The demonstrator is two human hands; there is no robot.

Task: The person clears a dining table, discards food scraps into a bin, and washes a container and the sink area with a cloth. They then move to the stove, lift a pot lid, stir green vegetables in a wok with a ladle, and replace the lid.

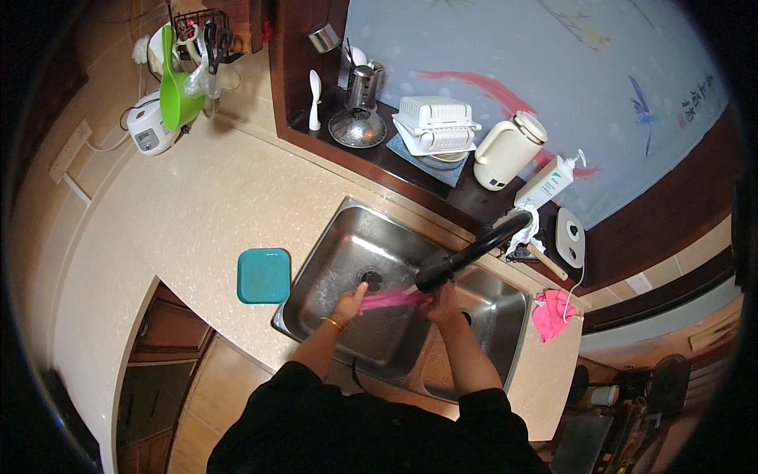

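Over the left basin of a steel double sink [379,349], a thin pink object [391,300] stretches between my two hands; whether it is a cloth or a tray, I cannot tell. My left hand [349,306], with a yellow bangle at the wrist, grips its left end, thumb on top. My right hand [441,305] holds the other end under the head of a black faucet [474,255], which hides part of the fingers. Below the object, the drain [372,281] shows near my left thumb. A teal square tray [264,276] lies on the counter left of the sink.
A pink cloth [552,315] lies on the counter [207,195] right of the sink. Behind, a dark ledge holds a white rack [435,125], a cream jug [509,151], a pump bottle [545,182] and a steel lid [357,128]. A rice cooker [151,127] stands far left.
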